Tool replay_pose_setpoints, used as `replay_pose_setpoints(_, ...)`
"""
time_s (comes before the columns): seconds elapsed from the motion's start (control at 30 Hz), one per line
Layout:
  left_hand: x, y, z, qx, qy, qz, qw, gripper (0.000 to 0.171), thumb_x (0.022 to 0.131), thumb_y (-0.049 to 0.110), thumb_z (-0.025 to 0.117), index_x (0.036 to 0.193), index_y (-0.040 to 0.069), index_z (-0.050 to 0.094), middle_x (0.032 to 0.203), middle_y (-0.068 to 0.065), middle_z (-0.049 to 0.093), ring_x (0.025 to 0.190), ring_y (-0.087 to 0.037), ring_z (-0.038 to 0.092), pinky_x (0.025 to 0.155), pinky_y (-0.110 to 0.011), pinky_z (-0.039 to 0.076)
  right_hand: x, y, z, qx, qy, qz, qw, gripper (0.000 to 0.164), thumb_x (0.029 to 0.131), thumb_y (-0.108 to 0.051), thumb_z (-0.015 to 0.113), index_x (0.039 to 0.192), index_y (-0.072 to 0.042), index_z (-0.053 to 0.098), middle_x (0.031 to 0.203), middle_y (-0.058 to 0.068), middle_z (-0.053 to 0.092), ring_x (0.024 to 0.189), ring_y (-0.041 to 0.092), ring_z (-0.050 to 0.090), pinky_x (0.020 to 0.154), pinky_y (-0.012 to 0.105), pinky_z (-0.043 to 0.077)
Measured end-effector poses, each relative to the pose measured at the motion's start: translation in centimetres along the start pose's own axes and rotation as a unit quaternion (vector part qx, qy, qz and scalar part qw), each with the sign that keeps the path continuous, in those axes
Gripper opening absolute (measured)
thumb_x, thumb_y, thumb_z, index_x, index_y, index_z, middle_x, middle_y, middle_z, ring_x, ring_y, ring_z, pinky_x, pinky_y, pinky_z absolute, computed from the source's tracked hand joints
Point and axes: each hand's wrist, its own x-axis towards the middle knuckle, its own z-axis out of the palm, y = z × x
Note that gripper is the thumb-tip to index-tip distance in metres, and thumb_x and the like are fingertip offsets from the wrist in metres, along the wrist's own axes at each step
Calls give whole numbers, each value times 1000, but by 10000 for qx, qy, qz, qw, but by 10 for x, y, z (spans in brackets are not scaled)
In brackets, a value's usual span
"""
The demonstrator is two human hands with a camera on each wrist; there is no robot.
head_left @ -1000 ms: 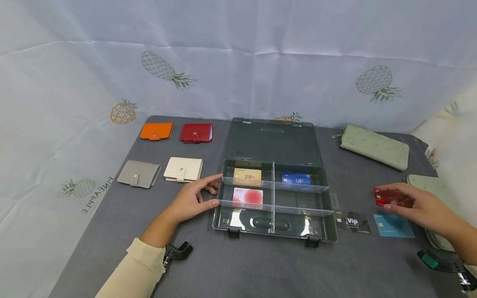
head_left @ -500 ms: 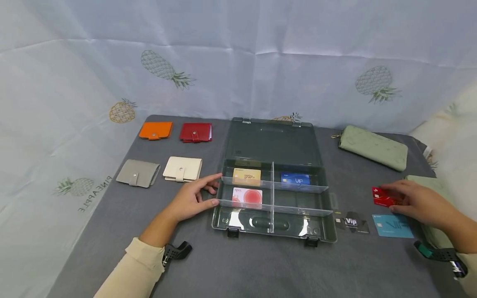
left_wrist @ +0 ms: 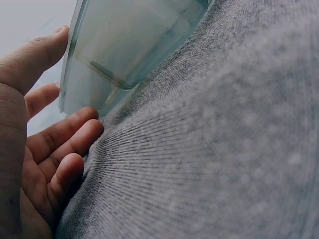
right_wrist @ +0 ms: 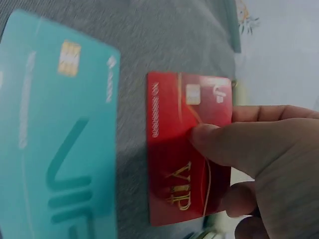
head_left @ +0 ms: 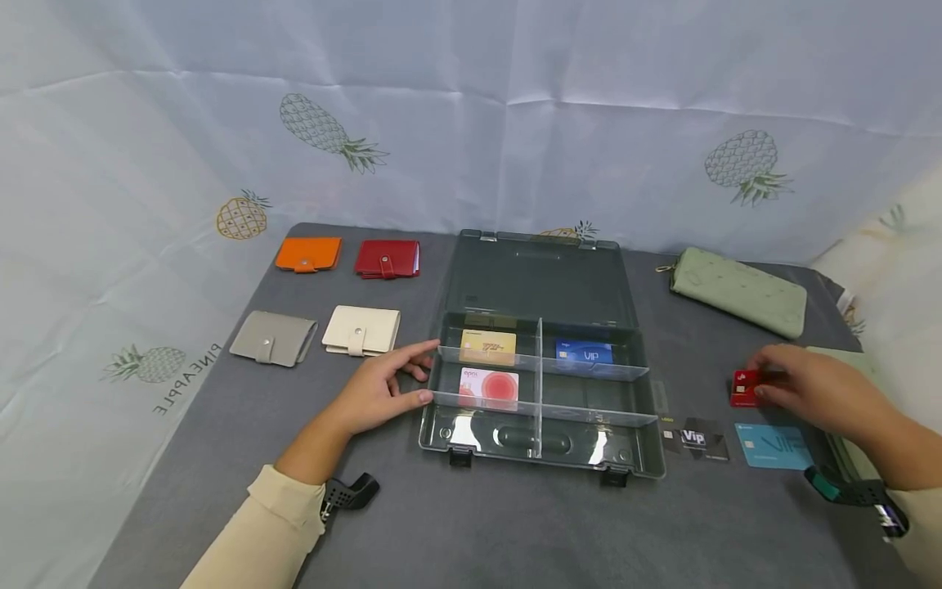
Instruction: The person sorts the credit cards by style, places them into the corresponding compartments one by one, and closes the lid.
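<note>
My right hand [head_left: 820, 393] pinches a red VIP card [right_wrist: 169, 149], the thumb pressed on its printed face and fingers behind it. Seen from the right wrist, the card is tilted up off the grey cloth beside a teal card [right_wrist: 82, 139]. A black VIP card [head_left: 694, 438] lies left of the teal one. At the left side of an open, clear grey divided box [head_left: 537, 282], my left hand [head_left: 379, 393] rests with thumb and fingertips at the wall. Inside the box are a gold card [head_left: 488, 347], a pink-and-white card [head_left: 478, 393] and a blue VIP card [head_left: 584, 352].
Orange [head_left: 307, 254], red [head_left: 387, 258], grey [head_left: 273, 337] and cream [head_left: 361, 330] card holders lie left of the box. A green zip wallet [head_left: 738, 292] is at the back right; another green wallet [head_left: 854, 466] lies partly beneath my right forearm in the head view.
My right hand has shifted slightly left and closed its grip on the red card, covering more of it in the head view. The left hand and box stay put.
</note>
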Motion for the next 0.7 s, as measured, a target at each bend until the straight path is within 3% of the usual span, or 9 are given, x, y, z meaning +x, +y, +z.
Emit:
replay_pose_setpoints(0.17, 1, -1, 0, -16, -22, 21, 10000, 68, 92, 21, 85, 154, 13, 58, 126, -6, 73, 102, -19, 69, 64, -27, 54, 8, -11, -9, -149, -67, -48, 9999, 30, 80, -2, 89, 102, -11, 71, 91, 0, 75, 69, 9, 65, 55, 32, 51)
replay_pose_setpoints(0.33, 0, -1, 0, -25, -45, -40, 10000, 69, 92, 21, 85, 155, 15, 57, 126, -5, 72, 102, -18, 69, 64, -26, 54, 18, -26, -22, 145, 70, -127, 9998, 28, 83, 0, 87, 103, -15, 74, 91, -3, 75, 61, -5, 52, 51, 27, 44)
replay_pose_setpoints(0.53, -1, -2, 1, -110, -21, -10, 9999, 67, 93, 19, 84, 154, 12, 57, 126, -7, 72, 102, -20, 69, 63, -27, 54, 37, -59, -41, 942, 586, -359, 9932, 38, 82, 4, 87, 105, -24, 77, 89, -10, 73, 56, -5, 50, 50, 21, 39)
replay_pose_setpoints(0.7, 0, 1, 0, -93, -24, -24, 10000, 68, 92, 19, 85, 155, 13, 57, 126, -7, 72, 102, -19, 69, 64, -27, 55, 57, -95, -45, 1308, 836, -633, 9859, 37, 81, 4, 88, 105, -23, 80, 91, -9, 75, 53, -3, 44, 48, 19, 37)
